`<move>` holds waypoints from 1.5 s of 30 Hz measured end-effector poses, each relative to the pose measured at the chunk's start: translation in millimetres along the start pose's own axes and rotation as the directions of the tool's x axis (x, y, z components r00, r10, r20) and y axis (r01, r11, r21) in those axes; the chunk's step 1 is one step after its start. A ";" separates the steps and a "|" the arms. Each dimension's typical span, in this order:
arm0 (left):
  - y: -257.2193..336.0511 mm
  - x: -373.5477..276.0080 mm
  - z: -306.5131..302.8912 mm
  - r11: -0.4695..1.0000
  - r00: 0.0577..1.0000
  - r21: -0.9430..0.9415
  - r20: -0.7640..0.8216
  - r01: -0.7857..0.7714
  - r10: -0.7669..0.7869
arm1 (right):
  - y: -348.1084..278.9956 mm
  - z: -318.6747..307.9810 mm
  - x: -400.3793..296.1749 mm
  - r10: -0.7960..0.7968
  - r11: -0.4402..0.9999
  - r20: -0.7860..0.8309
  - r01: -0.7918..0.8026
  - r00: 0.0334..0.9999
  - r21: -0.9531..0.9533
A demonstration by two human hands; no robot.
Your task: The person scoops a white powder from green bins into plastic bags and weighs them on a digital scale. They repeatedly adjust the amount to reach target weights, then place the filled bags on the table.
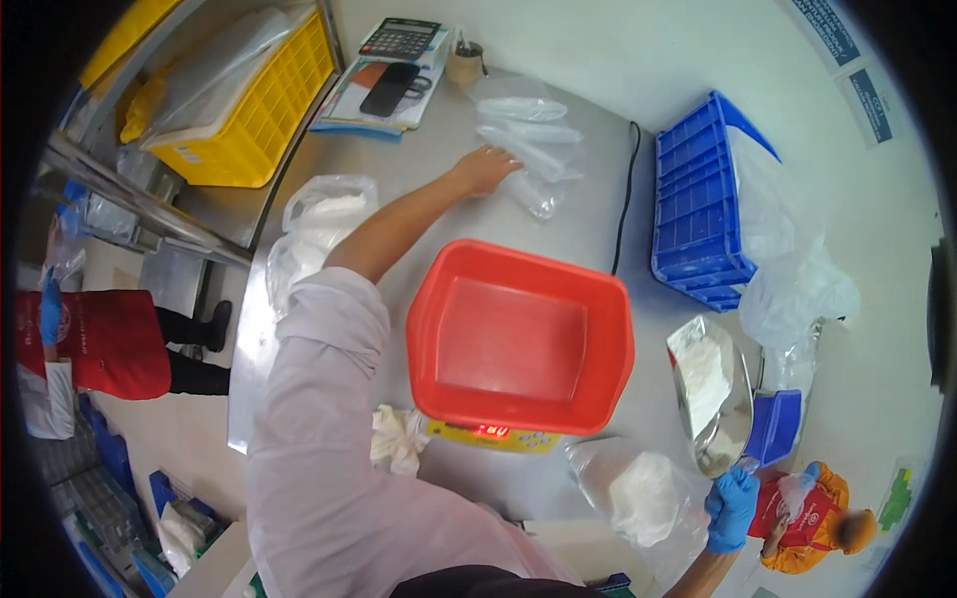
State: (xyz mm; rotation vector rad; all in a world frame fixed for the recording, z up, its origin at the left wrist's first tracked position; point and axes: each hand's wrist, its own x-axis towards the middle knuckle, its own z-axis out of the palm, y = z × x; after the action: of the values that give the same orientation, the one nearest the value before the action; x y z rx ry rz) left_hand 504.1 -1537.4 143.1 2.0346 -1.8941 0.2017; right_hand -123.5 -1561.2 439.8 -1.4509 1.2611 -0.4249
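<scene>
My bare left hand (487, 170) reaches across the steel table, its fingertips at the edge of several clear plastic bags (532, 134). Whether it pinches one cannot be told. My right hand (730, 512), in a blue glove, is closed at the handle end of a metal scoop (706, 389) heaped with white powder. Beside that hand sits a clear bag of white powder (644, 497). Between my arms, an empty red plastic tub (516, 340) rests on a yellow digital scale (490, 437) with a lit red display, partly covered by the tub.
Left of my forearm lie bags of white powder (321, 213). A crumpled cloth (398, 439) touches the scale. Behind are a phone (390, 88), calculator (400, 37) and cable (624, 202). A blue crate (695, 217) stands right, a yellow crate (254, 112) left. Two people in red aprons stand nearby.
</scene>
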 end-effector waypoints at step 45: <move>339.3 -435.2 -62.9 0.459 0.444 -0.337 -0.125 0.822 -0.887 | 81.2 -114.9 -83.4 -0.149 0.988 0.176 0.153 0.973 -0.010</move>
State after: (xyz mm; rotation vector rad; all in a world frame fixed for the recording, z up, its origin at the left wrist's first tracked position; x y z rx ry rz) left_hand 136.5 -1122.5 107.9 2.3545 -0.4674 -0.0085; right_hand -284.2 -1531.2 437.0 -1.5750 1.0227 -0.3755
